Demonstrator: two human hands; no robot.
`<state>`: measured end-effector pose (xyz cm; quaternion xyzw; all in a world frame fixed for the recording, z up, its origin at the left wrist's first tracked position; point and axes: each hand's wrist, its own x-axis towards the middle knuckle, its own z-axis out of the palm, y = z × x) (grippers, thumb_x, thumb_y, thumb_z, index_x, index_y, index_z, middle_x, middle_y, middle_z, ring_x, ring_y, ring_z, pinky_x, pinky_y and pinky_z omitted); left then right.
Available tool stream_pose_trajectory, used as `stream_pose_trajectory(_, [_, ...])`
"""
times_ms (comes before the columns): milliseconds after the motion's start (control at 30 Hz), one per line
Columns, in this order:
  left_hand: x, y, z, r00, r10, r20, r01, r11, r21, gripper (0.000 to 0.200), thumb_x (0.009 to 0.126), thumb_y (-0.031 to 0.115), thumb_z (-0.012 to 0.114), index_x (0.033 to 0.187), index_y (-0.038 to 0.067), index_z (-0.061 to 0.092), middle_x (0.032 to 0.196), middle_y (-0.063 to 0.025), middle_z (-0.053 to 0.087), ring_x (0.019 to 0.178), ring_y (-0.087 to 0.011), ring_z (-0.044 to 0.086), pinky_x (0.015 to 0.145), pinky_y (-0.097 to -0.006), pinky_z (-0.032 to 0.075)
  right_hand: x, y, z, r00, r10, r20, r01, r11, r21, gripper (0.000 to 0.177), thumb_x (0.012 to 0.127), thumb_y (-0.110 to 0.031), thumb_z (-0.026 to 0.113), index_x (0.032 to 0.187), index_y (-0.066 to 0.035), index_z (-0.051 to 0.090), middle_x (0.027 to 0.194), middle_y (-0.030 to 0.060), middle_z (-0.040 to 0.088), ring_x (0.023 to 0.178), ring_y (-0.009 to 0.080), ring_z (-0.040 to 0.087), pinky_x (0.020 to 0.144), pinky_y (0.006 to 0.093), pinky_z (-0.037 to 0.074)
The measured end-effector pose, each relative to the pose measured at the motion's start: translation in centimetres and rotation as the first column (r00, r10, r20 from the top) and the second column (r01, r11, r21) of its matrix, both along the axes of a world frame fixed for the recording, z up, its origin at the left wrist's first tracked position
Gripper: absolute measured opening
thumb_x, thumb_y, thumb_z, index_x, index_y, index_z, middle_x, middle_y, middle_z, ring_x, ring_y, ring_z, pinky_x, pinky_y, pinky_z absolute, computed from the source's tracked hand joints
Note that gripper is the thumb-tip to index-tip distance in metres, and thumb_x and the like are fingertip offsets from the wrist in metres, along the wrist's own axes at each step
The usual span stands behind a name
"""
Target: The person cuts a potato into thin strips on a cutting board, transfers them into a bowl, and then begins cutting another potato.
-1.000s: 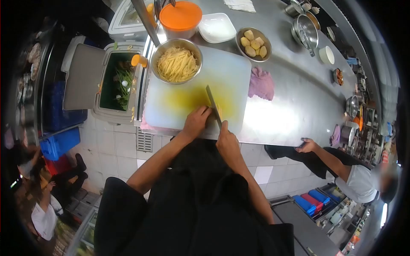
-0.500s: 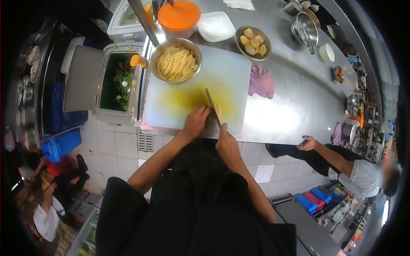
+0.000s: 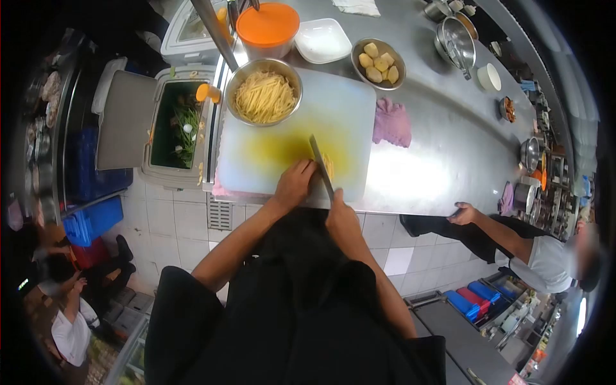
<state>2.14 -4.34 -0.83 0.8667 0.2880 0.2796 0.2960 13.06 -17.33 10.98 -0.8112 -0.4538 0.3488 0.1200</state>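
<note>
My right hand [image 3: 341, 208] is closed round the handle of a knife [image 3: 321, 165], its blade pointing away from me over the white cutting board [image 3: 256, 170]. Left of the blade, my left hand [image 3: 297, 182] has its fingers curled together on the board; what they press on is hidden. Thin yellow strips [image 3: 329, 167] lie just right of the blade. A yellow stain spreads over the middle of the board. At the board's far left corner sits a steel bowl [image 3: 264, 93] full of pale yellow strips.
Behind the board stand an orange-lidded tub [image 3: 267, 24], a white dish [image 3: 323, 41] and a bowl of peeled pieces [image 3: 378, 63]. A purple cloth [image 3: 392, 122] lies to the right. An open bin [image 3: 179, 128] is left; another person's hand [image 3: 463, 213] touches the table edge.
The knife and my right hand have shifted very slightly. At the lower left, a seated person's head and arm have moved.
</note>
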Motion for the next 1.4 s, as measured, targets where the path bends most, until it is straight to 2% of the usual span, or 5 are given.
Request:
stream_pose_trajectory(267, [0.1,0.3,0.7,1.0,-0.002,-0.016,0.002,1.0,0.006,0.031,0.079,-0.003,0.061,0.11,0.0,0.061,0.102,-0.0151,0.061,0.099,-0.0343,0.06,0.084,-0.0422,0.052,0.7,-1.0,-5.3,0.967,0.159,0.197,-0.21,0.94,0.269,0.048,0.09,-0.001,0.054,0.133,0.011,0.033,0.063,0.0313,0.059,0.061,0.0486,0.063,0.056,0.056,0.05])
stream_pose_trajectory(500, [0.1,0.4,0.2,1.0,-0.02,0.012,0.02,0.999,-0.035,0.034,0.079,-0.005,0.059,0.113,-0.003,0.059,0.102,-0.0173,0.06,0.096,-0.0378,0.06,0.084,-0.0444,0.052,0.6,0.9,-0.7,0.996,0.079,0.049,-0.081,0.996,0.035,0.036,0.095,-0.003,0.052,0.125,0.007,0.035,0.066,0.0327,0.06,0.063,0.0507,0.061,0.057,0.0579,0.048])
stream_pose_trajectory(600, [0.2,0.6,0.2,1.0,0.008,0.005,-0.007,0.999,-0.044,0.028,0.081,-0.002,0.059,0.11,-0.001,0.061,0.102,-0.0168,0.061,0.097,-0.0363,0.061,0.083,-0.0434,0.052,0.4,1.4,-3.8,0.998,0.035,0.049,-0.046,0.97,0.239,0.028,0.097,-0.004,0.05,0.12,0.004,0.036,0.067,0.0322,0.06,0.064,0.0519,0.061,0.058,0.0596,0.048])
stream_pose_trajectory(667, [-0.2,0.7,0.7,1.0,0.01,-0.004,-0.01,0.998,-0.059,0.024,0.084,-0.002,0.057,0.107,0.001,0.062,0.097,-0.0162,0.061,0.093,-0.0368,0.062,0.079,-0.0442,0.053,-0.1,1.6,-3.3,1.0,-0.015,0.027,0.013,0.997,0.079,0.029,0.083,0.007,0.051,0.107,0.0,0.036,0.075,0.0327,0.063,0.074,0.0545,0.062,0.069,0.0625,0.049])
stream_pose_trajectory(1400, [-1.0,1.3,2.5,0.993,0.02,-0.116,-0.028,0.997,-0.067,0.032,0.085,0.002,0.057,0.114,0.007,0.066,0.099,-0.0123,0.062,0.094,-0.0327,0.064,0.078,-0.0429,0.055,-0.9,1.0,-1.3,1.0,-0.008,0.013,0.008,1.0,0.011,0.026,0.088,0.005,0.047,0.111,0.002,0.037,0.076,0.0322,0.063,0.074,0.0541,0.062,0.07,0.0618,0.049])
